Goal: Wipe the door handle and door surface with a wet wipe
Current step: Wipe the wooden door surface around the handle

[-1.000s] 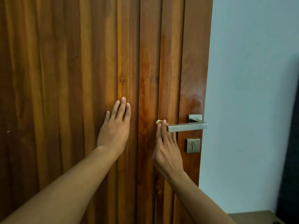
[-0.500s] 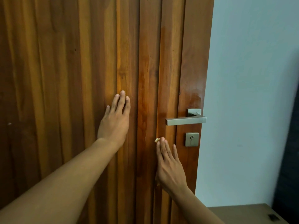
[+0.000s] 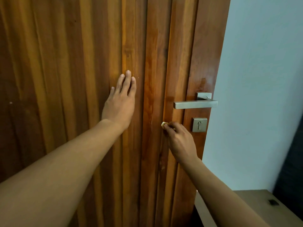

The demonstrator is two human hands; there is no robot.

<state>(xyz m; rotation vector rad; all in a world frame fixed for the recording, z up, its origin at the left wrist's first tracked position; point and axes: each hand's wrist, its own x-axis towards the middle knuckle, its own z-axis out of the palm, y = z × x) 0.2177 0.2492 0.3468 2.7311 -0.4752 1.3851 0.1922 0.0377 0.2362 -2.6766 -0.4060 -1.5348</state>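
Note:
A ribbed brown wooden door (image 3: 65, 79) fills the left and middle of the head view. Its steel lever handle (image 3: 195, 104) sits near the right edge, with a square keyhole plate (image 3: 199, 124) below it. My left hand (image 3: 120, 102) lies flat on the door with straight fingers, left of the handle. My right hand (image 3: 179, 140) is below the handle's free end and left of the keyhole plate, fingers curled round a small crumpled wet wipe (image 3: 164, 124) that peeks out pale at the fingertips and touches the door. A glossy wet patch shows above the handle.
A pale blue wall (image 3: 262, 79) stands right of the door edge. A low brown surface (image 3: 255, 205) with a small dark object on it sits at the bottom right, and something dark borders the far right edge.
My right hand slid down the door from the handle's end to beside the keyhole plate, and its fingers went from flat to curled round the wipe. My left hand stayed pressed in place.

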